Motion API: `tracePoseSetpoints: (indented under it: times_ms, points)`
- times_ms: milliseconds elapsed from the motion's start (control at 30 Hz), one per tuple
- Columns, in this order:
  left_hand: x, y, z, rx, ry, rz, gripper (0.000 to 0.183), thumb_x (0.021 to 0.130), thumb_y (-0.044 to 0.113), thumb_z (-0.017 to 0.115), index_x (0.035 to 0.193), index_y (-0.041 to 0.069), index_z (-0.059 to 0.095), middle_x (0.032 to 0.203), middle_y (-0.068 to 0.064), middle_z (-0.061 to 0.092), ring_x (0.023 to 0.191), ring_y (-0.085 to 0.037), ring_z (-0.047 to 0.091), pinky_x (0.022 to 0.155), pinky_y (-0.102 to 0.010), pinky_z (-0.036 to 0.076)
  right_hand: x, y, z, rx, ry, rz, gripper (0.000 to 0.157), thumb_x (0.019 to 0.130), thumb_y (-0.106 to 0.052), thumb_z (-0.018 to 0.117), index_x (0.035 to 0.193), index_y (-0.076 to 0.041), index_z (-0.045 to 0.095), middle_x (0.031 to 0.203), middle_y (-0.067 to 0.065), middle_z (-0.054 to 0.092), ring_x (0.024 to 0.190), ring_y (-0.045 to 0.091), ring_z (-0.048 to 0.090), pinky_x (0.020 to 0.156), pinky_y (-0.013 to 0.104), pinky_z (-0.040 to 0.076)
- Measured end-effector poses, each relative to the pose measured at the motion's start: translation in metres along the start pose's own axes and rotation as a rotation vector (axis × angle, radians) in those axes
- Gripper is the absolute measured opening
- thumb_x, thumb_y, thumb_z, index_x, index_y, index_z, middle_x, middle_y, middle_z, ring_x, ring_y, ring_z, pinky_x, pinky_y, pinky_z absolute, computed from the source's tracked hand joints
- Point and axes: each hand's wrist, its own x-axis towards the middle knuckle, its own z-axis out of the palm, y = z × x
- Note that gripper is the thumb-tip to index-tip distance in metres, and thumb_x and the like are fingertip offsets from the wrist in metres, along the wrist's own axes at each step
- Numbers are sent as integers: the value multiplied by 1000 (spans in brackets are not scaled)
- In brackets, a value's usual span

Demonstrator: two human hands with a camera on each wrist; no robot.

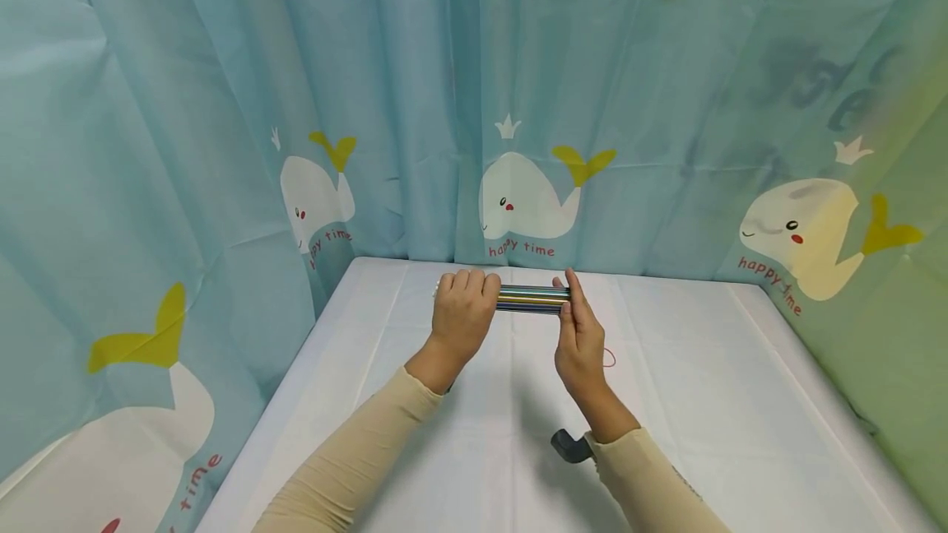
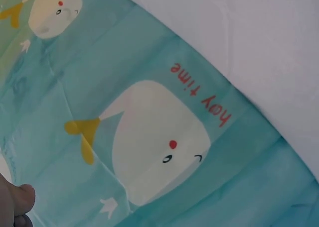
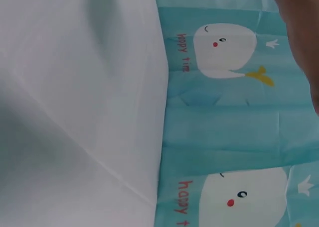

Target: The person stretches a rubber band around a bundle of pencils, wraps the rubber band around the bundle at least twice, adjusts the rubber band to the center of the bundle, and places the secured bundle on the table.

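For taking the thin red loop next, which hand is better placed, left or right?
Probably the right hand: the thin red loop shows just beside it, while the left hand grips round the bundle of sticks.

stick bundle (image 1: pixel 532 299) partly hidden by left hand (image 1: pixel 465 312), red loop (image 1: pixel 615 358) partly covered

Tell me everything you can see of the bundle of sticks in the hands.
The bundle is slim, straight, parallel sticks, mostly dark with some yellow, slightly shiny; the material is unclear. It is held crosswise above the white table. The left hand grips its left part; the right hand touches its right end.
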Motion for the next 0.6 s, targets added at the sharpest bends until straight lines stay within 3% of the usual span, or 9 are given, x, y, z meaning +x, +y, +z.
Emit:
tracePoseSetpoints:
  times_ms: [200,367,467,600]
  points:
    - [-2,-4,0,34,-58,12,16,86,7,42,71,12,46,61,-3,40,56,-20,42,54,-33,30,-1,20,-10,-55,-32,-41,49,89,12,34,136,-1,31,135,12,39,115,33,44,93,26,34]
    - [-2,-9,-2,43,-46,18,16,87,8,43,71,12,45,62,-4,39,55,-19,39,54,-33,29,-1,39,-25,-154,-41,-47,42,91,4,39,133,-2,38,132,8,44,116,26,46,90,27,38]
    - [0,-13,-3,43,-18,21,19,88,7,40,70,11,44,62,-4,38,54,-19,37,54,-33,29,-3,53,-39,-295,-79,-11,37,90,-3,44,127,-6,48,125,7,51,110,22,50,86,31,42]
    - [0,-17,-4,29,0,24,20,89,6,37,72,11,45,63,-4,38,54,-20,37,54,-33,29,-12,75,-59,-532,-210,105,28,89,-14,52,116,-12,57,113,5,58,97,22,57,78,39,46]
